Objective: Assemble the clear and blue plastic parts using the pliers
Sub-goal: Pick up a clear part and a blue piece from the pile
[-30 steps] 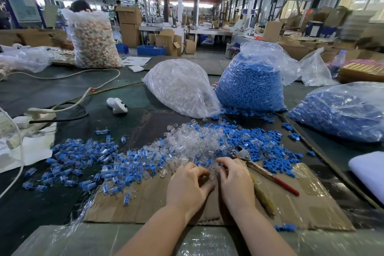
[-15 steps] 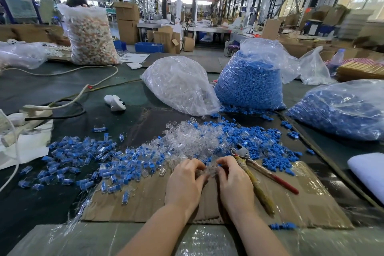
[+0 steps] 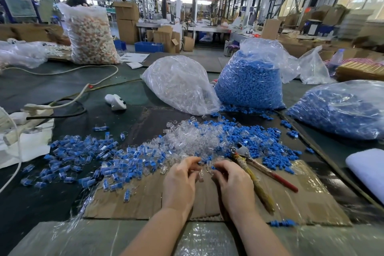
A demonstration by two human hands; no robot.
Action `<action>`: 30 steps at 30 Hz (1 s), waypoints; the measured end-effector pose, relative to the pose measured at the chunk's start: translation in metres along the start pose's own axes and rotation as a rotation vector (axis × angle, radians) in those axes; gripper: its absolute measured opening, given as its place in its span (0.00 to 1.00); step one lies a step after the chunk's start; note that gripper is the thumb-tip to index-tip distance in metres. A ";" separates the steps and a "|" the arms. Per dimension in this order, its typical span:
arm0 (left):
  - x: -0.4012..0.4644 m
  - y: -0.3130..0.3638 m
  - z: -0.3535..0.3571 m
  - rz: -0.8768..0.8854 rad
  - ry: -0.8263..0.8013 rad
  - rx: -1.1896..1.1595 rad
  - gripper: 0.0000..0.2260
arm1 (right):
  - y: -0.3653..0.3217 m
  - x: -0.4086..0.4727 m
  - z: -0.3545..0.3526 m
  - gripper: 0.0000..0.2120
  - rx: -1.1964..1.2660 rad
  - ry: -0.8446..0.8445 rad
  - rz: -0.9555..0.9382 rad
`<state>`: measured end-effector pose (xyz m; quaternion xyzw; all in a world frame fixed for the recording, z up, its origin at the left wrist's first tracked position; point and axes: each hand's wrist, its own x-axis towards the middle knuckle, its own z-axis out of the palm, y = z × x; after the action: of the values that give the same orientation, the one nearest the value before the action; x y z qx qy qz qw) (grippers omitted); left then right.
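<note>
My left hand [image 3: 181,181] and my right hand [image 3: 232,183] are close together over the cardboard sheet [image 3: 291,199], fingers curled. The left pinches a small clear plastic part [image 3: 201,172]; the right pinches a small blue part [image 3: 213,167] beside it. Just beyond lie a loose heap of clear parts [image 3: 193,141] and a spread of blue parts [image 3: 268,143]. Joined clear-and-blue pieces [image 3: 83,154] are scattered to the left. The pliers [image 3: 255,168] lie untouched right of my right hand, jaws toward the heap, handles yellow and red.
A bag of clear parts [image 3: 180,85] and two bags of blue parts [image 3: 249,83] [image 3: 340,108] stand behind the heaps. A power strip with cables [image 3: 37,110] and a white device [image 3: 115,101] lie left. White foam [image 3: 367,168] sits at the right edge.
My hands have drawn slightly apart and lifted off the cardboard, each now showing a small part at the fingertips. The pliers have not moved.
</note>
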<state>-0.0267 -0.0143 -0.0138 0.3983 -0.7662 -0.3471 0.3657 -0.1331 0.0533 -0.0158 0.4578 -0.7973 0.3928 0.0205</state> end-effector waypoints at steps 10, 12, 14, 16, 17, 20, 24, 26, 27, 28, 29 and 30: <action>-0.002 0.002 -0.001 -0.019 -0.010 -0.157 0.12 | 0.002 0.000 0.000 0.02 0.023 0.011 -0.002; 0.000 0.002 -0.001 -0.025 0.000 -0.165 0.13 | 0.002 0.000 0.000 0.02 0.021 -0.002 -0.002; 0.000 0.001 -0.002 -0.007 0.004 -0.133 0.14 | 0.002 0.000 0.000 0.03 0.019 -0.016 -0.009; 0.001 0.001 -0.002 0.005 -0.003 -0.111 0.14 | 0.002 0.000 0.000 0.04 0.030 -0.023 -0.019; 0.002 0.001 -0.002 0.003 -0.005 -0.103 0.14 | 0.002 0.000 0.000 0.04 0.039 -0.028 -0.024; 0.004 -0.001 -0.003 -0.022 0.010 -0.100 0.12 | 0.001 -0.001 -0.001 0.05 0.066 -0.041 -0.046; 0.006 -0.003 -0.004 -0.031 -0.006 -0.083 0.08 | 0.000 -0.002 0.000 0.05 0.052 -0.046 -0.077; 0.006 -0.004 -0.004 -0.043 -0.017 -0.101 0.08 | -0.001 -0.002 0.000 0.05 0.052 -0.044 -0.091; 0.006 -0.004 -0.004 -0.058 -0.024 -0.115 0.09 | -0.001 -0.003 0.000 0.05 0.054 -0.043 -0.099; 0.006 -0.004 -0.004 -0.073 -0.032 -0.132 0.10 | -0.001 -0.003 0.000 0.05 0.056 -0.042 -0.106; 0.006 -0.005 -0.004 -0.084 -0.038 -0.150 0.10 | -0.001 -0.003 0.000 0.05 0.059 -0.042 -0.110; 0.006 -0.005 -0.004 -0.091 -0.043 -0.164 0.10 | -0.001 -0.003 0.000 0.05 0.062 -0.044 -0.110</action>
<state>-0.0243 -0.0220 -0.0141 0.3939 -0.7240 -0.4336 0.3643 -0.1301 0.0555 -0.0161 0.5099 -0.7585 0.4055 0.0104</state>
